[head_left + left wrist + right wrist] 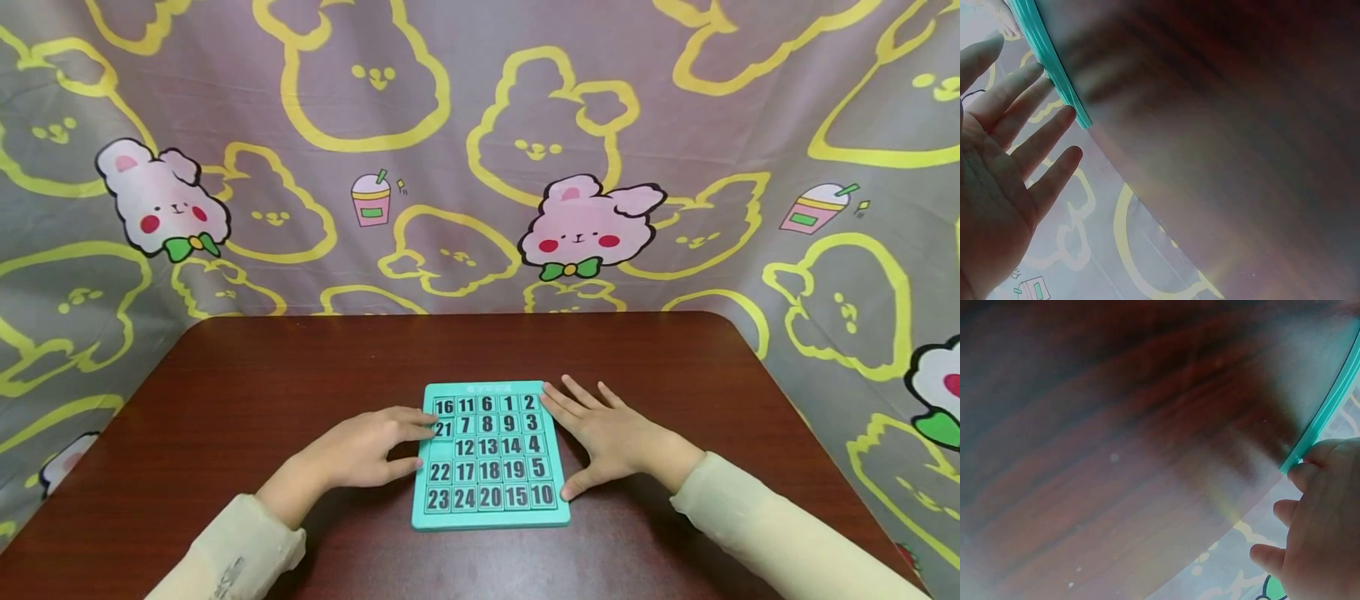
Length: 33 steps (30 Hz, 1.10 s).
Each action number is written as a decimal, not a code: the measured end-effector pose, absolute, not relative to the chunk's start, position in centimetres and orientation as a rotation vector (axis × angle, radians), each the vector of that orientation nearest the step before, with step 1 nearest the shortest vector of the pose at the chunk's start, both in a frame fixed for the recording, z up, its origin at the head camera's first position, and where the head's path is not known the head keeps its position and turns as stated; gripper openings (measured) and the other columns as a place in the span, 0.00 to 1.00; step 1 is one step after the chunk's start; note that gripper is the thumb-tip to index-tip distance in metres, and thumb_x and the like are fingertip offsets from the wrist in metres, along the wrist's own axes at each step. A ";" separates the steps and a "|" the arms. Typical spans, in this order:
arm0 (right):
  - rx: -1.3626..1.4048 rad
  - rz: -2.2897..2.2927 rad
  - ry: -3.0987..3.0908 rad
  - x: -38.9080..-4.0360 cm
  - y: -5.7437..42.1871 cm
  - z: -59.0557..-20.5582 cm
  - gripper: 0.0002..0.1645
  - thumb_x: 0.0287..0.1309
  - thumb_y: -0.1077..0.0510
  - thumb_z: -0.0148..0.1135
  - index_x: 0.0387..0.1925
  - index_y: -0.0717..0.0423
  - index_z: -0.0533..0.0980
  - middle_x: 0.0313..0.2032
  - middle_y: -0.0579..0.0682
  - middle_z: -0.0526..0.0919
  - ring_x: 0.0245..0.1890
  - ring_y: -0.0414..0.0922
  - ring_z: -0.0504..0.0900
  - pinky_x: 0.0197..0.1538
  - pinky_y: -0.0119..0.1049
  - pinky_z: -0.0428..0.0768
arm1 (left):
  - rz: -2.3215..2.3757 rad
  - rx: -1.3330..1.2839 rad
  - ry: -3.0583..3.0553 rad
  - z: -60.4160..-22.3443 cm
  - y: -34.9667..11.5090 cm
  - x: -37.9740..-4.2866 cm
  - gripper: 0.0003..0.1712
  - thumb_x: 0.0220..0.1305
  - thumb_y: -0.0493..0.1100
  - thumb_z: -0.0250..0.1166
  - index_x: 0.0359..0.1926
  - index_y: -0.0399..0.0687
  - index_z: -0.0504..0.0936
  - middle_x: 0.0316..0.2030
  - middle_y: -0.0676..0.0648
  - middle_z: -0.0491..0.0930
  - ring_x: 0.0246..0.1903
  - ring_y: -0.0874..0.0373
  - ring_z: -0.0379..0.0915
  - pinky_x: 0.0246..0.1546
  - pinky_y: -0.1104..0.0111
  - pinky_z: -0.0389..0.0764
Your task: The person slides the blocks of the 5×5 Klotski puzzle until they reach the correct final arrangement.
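Observation:
A turquoise number sliding puzzle (491,517) lies flat on the table in the head view, with dark numerals on its tiles. The gap among its tiles is at the left end of the third row, just below the tile marked 21 (444,430). My left hand (365,446) is at the puzzle's left side, fingertips over tile 21 and thumb by the left edge. Its fingers look extended in the left wrist view. My right hand (611,433) spreads its fingers along the right edge, index finger near the upper corner and thumb near the lower one.
The puzzle sits on a dark reddish-brown wooden table (315,358) with rounded far corners. Behind and around it hangs a grey curtain (465,175) printed with yellow outlines, rabbits and cups. Both forearms wear pale sleeves (780,517).

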State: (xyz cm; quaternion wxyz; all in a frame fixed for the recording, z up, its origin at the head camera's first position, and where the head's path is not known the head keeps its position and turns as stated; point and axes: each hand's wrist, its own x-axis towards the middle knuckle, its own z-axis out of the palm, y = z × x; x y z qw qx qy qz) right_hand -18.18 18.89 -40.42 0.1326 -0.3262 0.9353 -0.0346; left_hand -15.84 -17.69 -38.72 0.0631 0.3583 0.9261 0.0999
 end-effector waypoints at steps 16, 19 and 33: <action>-0.944 -0.103 2.717 -18.2 18.9 -40.5 0.83 0.29 0.10 0.57 0.80 0.48 0.44 0.80 0.46 0.39 0.80 0.56 0.36 0.73 0.70 0.42 | 0.322 1.083 2.784 -38.6 -17.7 -14.9 0.24 0.65 0.52 0.65 0.60 0.50 0.82 0.64 0.51 0.77 0.66 0.52 0.71 0.61 0.53 0.77; -0.949 -0.099 2.719 -18.2 18.9 -40.6 0.83 0.29 0.09 0.57 0.80 0.48 0.43 0.80 0.46 0.39 0.80 0.56 0.36 0.73 0.70 0.42 | 0.330 1.081 2.780 -38.5 -17.7 -14.8 0.23 0.65 0.51 0.65 0.59 0.50 0.82 0.63 0.52 0.77 0.65 0.53 0.71 0.60 0.53 0.77; -0.955 -0.087 2.717 -18.1 18.8 -40.3 0.83 0.29 0.10 0.57 0.80 0.49 0.43 0.80 0.46 0.39 0.80 0.56 0.36 0.73 0.70 0.42 | 0.354 1.082 2.770 -38.5 -17.7 -14.2 0.23 0.66 0.52 0.65 0.59 0.51 0.83 0.62 0.51 0.77 0.64 0.54 0.73 0.59 0.53 0.78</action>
